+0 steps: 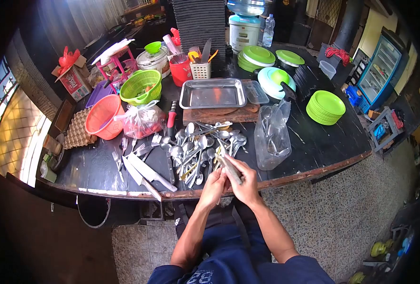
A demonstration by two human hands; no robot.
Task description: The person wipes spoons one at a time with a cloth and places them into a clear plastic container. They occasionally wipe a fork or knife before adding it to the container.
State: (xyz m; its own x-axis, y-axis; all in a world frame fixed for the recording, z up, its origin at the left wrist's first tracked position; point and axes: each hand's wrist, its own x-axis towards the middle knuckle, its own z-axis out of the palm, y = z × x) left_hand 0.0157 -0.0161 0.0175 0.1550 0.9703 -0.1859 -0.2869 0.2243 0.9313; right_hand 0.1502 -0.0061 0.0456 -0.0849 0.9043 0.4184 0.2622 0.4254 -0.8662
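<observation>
My right hand (244, 182) is closed on a flat grey-brown strip (232, 170), whose kind I cannot make out. My left hand (214, 185) is closed right beside it, fingers meeting the right hand's; what lies in its grasp is mostly hidden. Just beyond both hands, a loose heap of spoons (203, 142) covers the table's front middle. Left of the heap, two large knives (146, 171) lie side by side, handles toward the front edge. Several forks (118, 161) are scattered behind them. On the right stands a clear plastic container (272, 142) with some cutlery inside.
Behind the spoons, a metal tray (213, 93) rests on a wooden board (219, 115). Left are a red basket (103, 116), a green basket (143, 97) and an egg carton (80, 128). Green plates (326, 108) are stacked right. The table's edge (309, 176) runs before me.
</observation>
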